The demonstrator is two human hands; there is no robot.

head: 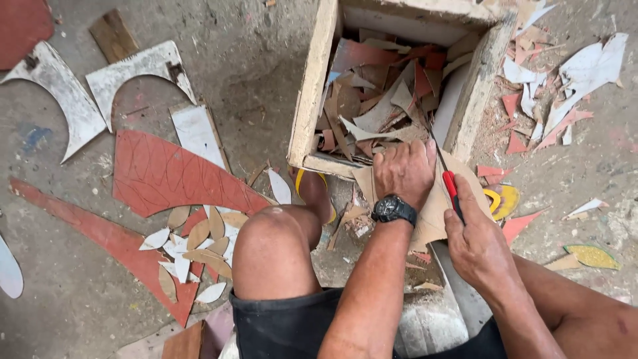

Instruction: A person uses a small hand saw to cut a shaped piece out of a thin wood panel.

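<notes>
Nearest the camera, two bare forearms reach forward over dark shorts and a bent bare knee [272, 249], the person seated low above a rough grey concrete floor [73, 299]. His left hand [404, 174], with a black wristwatch [394, 209] on the wrist, lies fingers curled and pressed down on a tan, irregular sheet of thin board [432, 209], pinning it against the front edge of a pale wooden box [312, 86]. His right hand [475, 236] is closed in a fist-like grip round the red handle of a slim utility knife [450, 186], whose dark blade runs up and away toward the box, its tip just beside the left-hand fingers. Cutting appears to be the step in hand: the blade seems set into the tan sheet partway along a line, though the exact cut is hidden by the hands. Judging from this, the next move calls for a steady pull of the knife toward the body while the left hand keeps firm pressure and its fingertips stay clear of the blade. Inside the box lies a heap of tan, terracotta and white offcuts [382, 100]. Left of the knee rests a small pile of leaf-shaped cut pieces [196, 242] in white and tan, on a large reddish-brown curved panel [166, 176] marked with drawn lines.
</notes>
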